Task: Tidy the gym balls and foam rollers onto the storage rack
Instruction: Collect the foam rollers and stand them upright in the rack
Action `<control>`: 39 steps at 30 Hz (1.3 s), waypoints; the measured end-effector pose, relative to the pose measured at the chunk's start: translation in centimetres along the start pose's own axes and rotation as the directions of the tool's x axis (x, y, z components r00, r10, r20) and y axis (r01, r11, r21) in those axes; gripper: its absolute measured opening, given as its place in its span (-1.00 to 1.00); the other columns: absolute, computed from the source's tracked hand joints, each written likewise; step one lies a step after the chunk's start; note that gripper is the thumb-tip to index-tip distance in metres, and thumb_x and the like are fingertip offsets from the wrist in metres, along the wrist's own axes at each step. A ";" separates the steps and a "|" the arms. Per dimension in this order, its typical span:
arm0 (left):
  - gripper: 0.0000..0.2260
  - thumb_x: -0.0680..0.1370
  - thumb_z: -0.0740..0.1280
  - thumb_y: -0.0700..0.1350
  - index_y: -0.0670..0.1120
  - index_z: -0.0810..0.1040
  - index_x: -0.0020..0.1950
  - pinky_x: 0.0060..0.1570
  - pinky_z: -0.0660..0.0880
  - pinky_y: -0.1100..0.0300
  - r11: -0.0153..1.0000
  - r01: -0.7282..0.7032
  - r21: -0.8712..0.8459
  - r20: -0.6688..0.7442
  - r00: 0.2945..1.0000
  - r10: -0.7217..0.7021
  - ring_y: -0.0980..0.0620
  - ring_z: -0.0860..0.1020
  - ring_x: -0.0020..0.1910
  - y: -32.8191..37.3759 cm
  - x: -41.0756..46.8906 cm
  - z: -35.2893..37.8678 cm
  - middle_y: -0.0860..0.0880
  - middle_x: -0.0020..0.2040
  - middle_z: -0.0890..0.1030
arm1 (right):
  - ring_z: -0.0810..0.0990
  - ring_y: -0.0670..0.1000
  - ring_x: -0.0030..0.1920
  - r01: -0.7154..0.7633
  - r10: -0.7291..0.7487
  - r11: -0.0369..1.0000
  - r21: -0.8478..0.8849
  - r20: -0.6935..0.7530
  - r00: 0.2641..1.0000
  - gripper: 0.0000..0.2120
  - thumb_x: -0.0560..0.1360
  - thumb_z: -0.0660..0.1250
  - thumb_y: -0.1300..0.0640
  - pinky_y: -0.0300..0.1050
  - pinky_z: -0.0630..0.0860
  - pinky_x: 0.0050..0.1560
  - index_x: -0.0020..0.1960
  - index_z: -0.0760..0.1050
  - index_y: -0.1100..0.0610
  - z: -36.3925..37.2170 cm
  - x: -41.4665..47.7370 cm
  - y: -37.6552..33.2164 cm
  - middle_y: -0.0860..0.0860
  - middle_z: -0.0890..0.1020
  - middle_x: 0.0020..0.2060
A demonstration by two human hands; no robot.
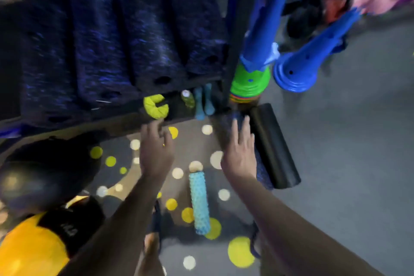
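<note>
the frame is motion-blurred. both bare arms reach up from the bottom edge toward the storage rack (235,36), whose dark upright post stands in the upper centre.

the left hand (156,150), centre of the frame, holds nothing. its fingers are loosely bent and spread, with the tips near the rack's lower shelf edge, just below a yellow-green padded ring (156,107) that sits on that shelf. the right hand (239,154), right of centre, is flat with straight fingers spread narrow. it lies over a dark blue-speckled foam roller (264,173) on the floor; i cannot tell whether it touches it. a black foam roller (276,148) lies just beside that one, on its right, parallel to it.

between the two forearms a light blue bumpy foam roller (199,201) lies on a grey mat with yellow and white dots (240,252). at lower left sit a black gym ball (42,177) and, below it, a yellow-and-black ball (29,248).

several large dark blue-speckled foam rollers (100,40) fill the rack across the upper left, side by side. on the lower shelf, right of the ring, stand a small bottle (187,99) and two teal objects (203,104), too blurred to name. right of the post are a green-based stack of cones (249,84) and a blue stack of cones (298,71), both tilted.
</note>
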State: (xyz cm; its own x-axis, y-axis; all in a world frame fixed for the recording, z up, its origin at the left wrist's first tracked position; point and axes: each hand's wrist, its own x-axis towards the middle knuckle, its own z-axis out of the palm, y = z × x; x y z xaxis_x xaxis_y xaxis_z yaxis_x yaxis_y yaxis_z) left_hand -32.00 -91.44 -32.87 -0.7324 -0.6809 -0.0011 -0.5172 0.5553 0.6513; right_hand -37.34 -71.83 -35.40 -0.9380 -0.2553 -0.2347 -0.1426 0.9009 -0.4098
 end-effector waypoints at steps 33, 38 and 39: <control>0.32 0.13 0.65 0.29 0.19 -0.23 0.59 0.38 0.35 -0.28 0.641 0.753 0.148 0.286 0.587 -0.757 -0.35 0.34 0.41 -6.4 -18.9 51.6 -0.25 0.47 0.25 | 0.38 0.28 0.36 -0.526 0.549 0.836 -0.159 0.272 0.790 0.40 -0.01 0.52 -0.42 0.28 0.39 0.31 0.58 -0.11 0.06 22.9 6.4 45.3 0.18 0.34 0.37; 0.32 0.05 0.62 0.34 0.21 -0.17 0.56 0.35 0.38 -0.26 0.647 0.738 0.191 0.344 0.567 -0.748 -0.28 0.37 0.39 0.2 -18.5 42.0 -0.20 0.43 0.34 | 0.39 0.28 0.36 -0.566 0.595 0.801 -0.196 0.368 0.714 0.40 -0.03 0.53 -0.43 0.27 0.39 0.31 0.57 -0.06 0.11 13.5 3.5 39.8 0.20 0.38 0.35; 0.31 0.03 0.61 0.35 0.22 -0.14 0.57 0.37 0.38 -0.24 0.666 0.726 0.173 0.379 0.575 -0.725 -0.26 0.38 0.40 1.8 -18.6 39.1 -0.18 0.43 0.36 | 0.40 0.28 0.36 -0.571 0.595 0.799 -0.189 0.393 0.702 0.39 -0.03 0.54 -0.44 0.26 0.40 0.32 0.56 -0.04 0.10 10.6 2.3 38.4 0.20 0.39 0.35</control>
State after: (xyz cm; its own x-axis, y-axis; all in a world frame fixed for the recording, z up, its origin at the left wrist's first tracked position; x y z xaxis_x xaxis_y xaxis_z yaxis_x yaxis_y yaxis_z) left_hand -36.57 -59.11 -61.32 -0.2136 -0.6135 -0.7603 -0.9525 -0.0420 0.3015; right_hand -41.62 -41.50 -60.99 -0.6187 0.2189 -0.7545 0.3625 0.9316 -0.0270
